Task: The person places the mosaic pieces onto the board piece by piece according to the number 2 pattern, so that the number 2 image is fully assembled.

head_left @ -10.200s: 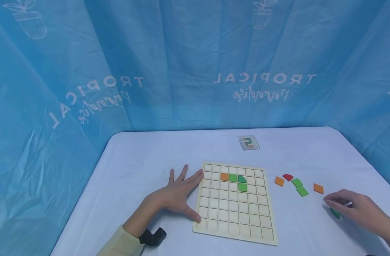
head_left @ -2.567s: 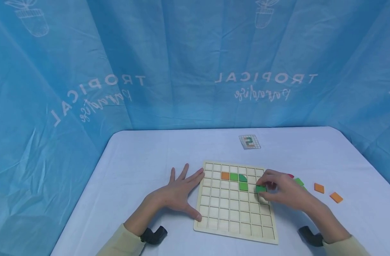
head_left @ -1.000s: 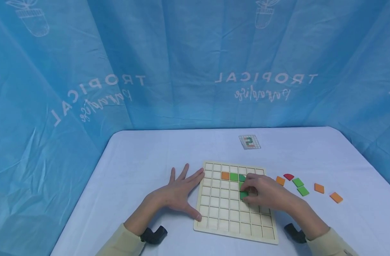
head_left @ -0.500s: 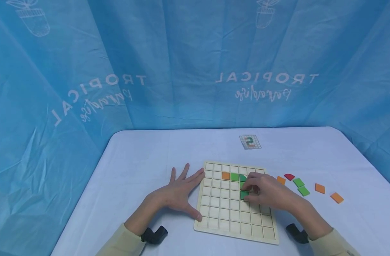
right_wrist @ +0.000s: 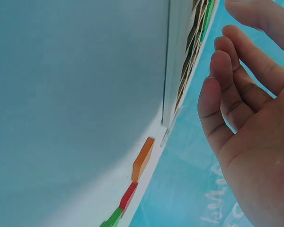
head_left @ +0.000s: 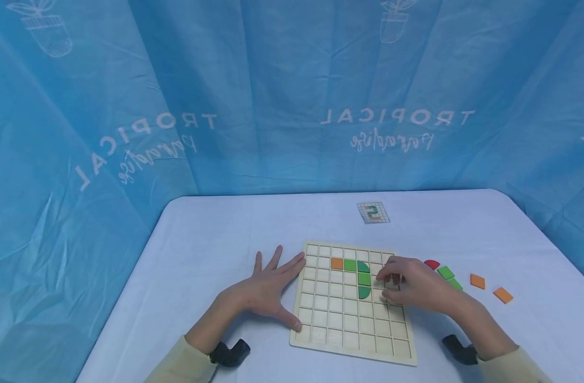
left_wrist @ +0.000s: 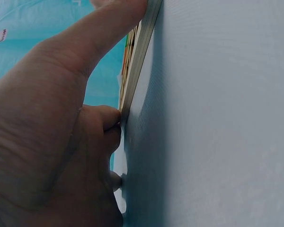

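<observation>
Blue cloth (head_left: 282, 80) backs a white table (head_left: 215, 229), left hand (head_left: 264, 293) spread, right hand (head_left: 418, 283) loosely curved.

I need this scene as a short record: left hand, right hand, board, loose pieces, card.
left hand: fingers spread, touching left edge of board
right hand: over board's right side, holding nothing
board: holds one orange square, two light green squares, two dark green quarter-rounds
loose pieces: red, green, orange; right of board
card: beyond board, printed grid
</observation>
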The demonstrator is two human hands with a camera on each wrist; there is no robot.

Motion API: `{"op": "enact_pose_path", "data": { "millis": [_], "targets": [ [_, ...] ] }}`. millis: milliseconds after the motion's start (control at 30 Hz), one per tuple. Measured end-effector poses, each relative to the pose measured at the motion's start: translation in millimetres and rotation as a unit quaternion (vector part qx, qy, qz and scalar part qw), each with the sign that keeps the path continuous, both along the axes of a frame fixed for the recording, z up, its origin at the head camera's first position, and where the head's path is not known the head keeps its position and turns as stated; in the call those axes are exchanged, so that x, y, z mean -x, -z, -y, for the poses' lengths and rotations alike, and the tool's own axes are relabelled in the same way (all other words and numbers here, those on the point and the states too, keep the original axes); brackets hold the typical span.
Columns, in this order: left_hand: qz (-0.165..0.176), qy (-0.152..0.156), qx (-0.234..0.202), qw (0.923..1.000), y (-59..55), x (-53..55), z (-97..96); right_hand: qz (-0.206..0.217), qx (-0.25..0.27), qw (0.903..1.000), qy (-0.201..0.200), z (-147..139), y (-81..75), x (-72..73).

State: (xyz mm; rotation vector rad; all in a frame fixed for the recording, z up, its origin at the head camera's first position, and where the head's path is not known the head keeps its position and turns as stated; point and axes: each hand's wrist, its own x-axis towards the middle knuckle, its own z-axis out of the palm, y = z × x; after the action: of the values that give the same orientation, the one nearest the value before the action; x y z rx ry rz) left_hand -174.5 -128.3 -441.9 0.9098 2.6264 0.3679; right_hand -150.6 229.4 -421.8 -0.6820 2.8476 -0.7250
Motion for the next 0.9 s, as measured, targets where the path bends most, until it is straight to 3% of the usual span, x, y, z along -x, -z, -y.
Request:
{"op": "enact_pose_path", "data": {
  "millis": [333,900],
  "targets": [
    [-0.003,0.002,-0.003,1.0,0.3,1.2,0.3,0.006,0.004,0.9996,0.029,-14,-0.1,-2.5],
    [-0.007,0.005,-0.007,0.9999,3.2,1.0,1.5,-0.032,-0.005,0.9977,0.059,-51,4.4,-8.8]
  ]
}}
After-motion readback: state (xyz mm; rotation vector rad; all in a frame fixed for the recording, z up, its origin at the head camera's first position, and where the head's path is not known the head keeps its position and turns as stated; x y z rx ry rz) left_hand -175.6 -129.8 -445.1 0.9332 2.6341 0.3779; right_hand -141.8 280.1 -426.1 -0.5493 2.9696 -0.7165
